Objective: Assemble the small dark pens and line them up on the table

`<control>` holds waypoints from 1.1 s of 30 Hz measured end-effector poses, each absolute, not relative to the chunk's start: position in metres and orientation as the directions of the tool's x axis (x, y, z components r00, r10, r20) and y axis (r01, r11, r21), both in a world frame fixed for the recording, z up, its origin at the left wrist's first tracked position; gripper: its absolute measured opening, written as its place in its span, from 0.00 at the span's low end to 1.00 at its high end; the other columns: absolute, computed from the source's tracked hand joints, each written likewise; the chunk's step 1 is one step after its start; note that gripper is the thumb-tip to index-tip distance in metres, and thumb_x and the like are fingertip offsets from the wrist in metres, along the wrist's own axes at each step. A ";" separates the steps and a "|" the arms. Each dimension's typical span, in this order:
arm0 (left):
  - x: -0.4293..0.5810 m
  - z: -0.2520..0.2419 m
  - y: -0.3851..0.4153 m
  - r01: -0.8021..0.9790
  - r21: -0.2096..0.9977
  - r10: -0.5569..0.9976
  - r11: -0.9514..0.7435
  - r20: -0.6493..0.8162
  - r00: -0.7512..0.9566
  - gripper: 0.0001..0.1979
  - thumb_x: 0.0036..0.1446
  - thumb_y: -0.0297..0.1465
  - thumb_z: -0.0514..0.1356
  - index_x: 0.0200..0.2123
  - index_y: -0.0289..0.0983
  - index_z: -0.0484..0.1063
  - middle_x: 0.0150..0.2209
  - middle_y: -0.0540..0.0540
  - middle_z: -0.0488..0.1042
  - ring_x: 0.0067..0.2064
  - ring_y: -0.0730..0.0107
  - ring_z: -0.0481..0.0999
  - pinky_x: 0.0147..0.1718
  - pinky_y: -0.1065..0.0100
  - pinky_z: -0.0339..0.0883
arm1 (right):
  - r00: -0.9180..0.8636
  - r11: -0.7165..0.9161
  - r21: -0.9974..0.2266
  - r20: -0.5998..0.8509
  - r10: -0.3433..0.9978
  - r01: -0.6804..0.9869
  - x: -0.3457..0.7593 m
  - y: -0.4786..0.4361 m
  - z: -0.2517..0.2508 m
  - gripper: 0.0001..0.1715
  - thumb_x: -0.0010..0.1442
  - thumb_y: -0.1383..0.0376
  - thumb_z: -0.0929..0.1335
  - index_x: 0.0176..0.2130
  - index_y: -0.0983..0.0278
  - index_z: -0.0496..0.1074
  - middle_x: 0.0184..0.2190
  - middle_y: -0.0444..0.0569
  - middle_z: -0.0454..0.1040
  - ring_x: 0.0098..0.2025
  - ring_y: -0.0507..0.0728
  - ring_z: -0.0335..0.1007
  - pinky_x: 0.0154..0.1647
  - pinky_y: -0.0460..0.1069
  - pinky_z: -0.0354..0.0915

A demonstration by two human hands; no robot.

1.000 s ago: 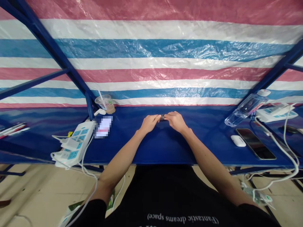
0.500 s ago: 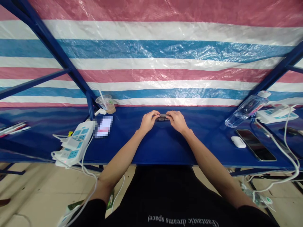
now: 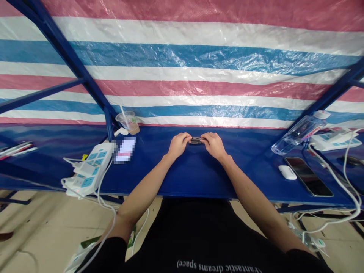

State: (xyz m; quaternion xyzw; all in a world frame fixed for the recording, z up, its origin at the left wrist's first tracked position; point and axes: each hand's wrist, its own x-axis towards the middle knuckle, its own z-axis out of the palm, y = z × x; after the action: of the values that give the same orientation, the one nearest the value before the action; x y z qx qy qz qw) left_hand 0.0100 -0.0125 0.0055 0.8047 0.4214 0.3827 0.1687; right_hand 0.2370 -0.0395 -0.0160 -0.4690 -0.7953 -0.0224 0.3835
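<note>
Pinching a small dark part between left hand and right hand.

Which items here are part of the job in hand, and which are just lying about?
In use:
left hand
right hand
small dark object, held between both hands' fingertips

Lying about:
plastic cup with straw
white power strip
water bottle
smartphone
white mouse

Blue-covered table, white power strip, plastic water bottle, smartphone, white mouse, plastic cup
</note>
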 end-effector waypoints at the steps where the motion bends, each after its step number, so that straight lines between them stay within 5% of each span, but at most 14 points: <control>1: 0.010 0.007 -0.013 0.559 0.589 0.810 -0.584 0.467 0.354 0.15 0.72 0.36 0.56 0.33 0.40 0.78 0.34 0.49 0.82 0.40 0.64 0.79 0.45 0.66 0.69 | -0.268 0.560 -0.323 0.630 0.729 0.763 0.237 -0.039 -0.016 0.10 0.74 0.64 0.65 0.45 0.61 0.77 0.42 0.53 0.82 0.42 0.62 0.74 0.45 0.55 0.60; 4: 0.009 0.008 -0.014 0.552 0.591 0.809 -0.588 0.455 0.373 0.18 0.73 0.38 0.54 0.31 0.40 0.76 0.32 0.49 0.81 0.38 0.64 0.79 0.44 0.66 0.68 | -0.274 0.559 -0.313 0.629 0.728 0.768 0.237 -0.039 -0.015 0.11 0.74 0.64 0.65 0.45 0.61 0.77 0.43 0.53 0.82 0.42 0.62 0.74 0.45 0.55 0.60; 10: 0.008 0.001 -0.010 0.487 0.652 0.813 -0.582 0.450 0.370 0.12 0.67 0.41 0.62 0.48 0.42 0.76 0.37 0.50 0.82 0.38 0.66 0.80 0.39 0.68 0.69 | -0.254 0.544 -0.312 0.636 0.729 0.779 0.240 -0.037 -0.015 0.13 0.75 0.64 0.63 0.47 0.61 0.77 0.43 0.53 0.82 0.43 0.62 0.74 0.46 0.55 0.60; 20: 0.007 0.005 -0.011 0.520 0.562 0.765 -0.644 0.495 0.412 0.19 0.73 0.40 0.54 0.32 0.39 0.76 0.32 0.49 0.79 0.37 0.65 0.77 0.40 0.66 0.66 | -0.271 0.556 -0.325 0.621 0.736 0.765 0.238 -0.038 -0.014 0.13 0.75 0.63 0.64 0.45 0.61 0.79 0.42 0.53 0.82 0.43 0.61 0.74 0.46 0.55 0.61; 26: 0.007 0.006 -0.014 0.537 0.605 0.809 -0.588 0.444 0.385 0.11 0.69 0.41 0.59 0.49 0.42 0.75 0.39 0.50 0.82 0.39 0.65 0.80 0.40 0.68 0.69 | -0.248 0.538 -0.354 0.609 0.754 0.765 0.238 -0.039 -0.015 0.14 0.75 0.64 0.63 0.46 0.61 0.79 0.43 0.53 0.81 0.44 0.62 0.75 0.47 0.55 0.64; 29: 0.007 0.007 -0.013 0.531 0.598 0.800 -0.601 0.446 0.402 0.10 0.70 0.38 0.57 0.43 0.41 0.75 0.38 0.50 0.81 0.40 0.66 0.79 0.41 0.68 0.69 | -0.260 0.542 -0.340 0.608 0.750 0.768 0.238 -0.039 -0.015 0.15 0.75 0.64 0.63 0.46 0.60 0.79 0.43 0.53 0.82 0.43 0.62 0.75 0.47 0.55 0.64; 33: 0.006 0.009 -0.014 0.549 0.572 0.793 -0.609 0.444 0.417 0.19 0.74 0.39 0.50 0.34 0.40 0.74 0.33 0.49 0.79 0.38 0.66 0.77 0.44 0.67 0.68 | -0.283 0.562 -0.325 0.614 0.737 0.760 0.236 -0.039 -0.016 0.14 0.75 0.63 0.63 0.47 0.60 0.79 0.43 0.53 0.82 0.44 0.61 0.75 0.46 0.54 0.64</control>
State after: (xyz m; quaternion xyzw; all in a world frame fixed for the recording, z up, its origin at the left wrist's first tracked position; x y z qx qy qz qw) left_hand 0.0063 -0.0142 0.0092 0.8240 0.4070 0.3546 0.1720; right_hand 0.2360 -0.0392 -0.0161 -0.4675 -0.8007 -0.0155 0.3743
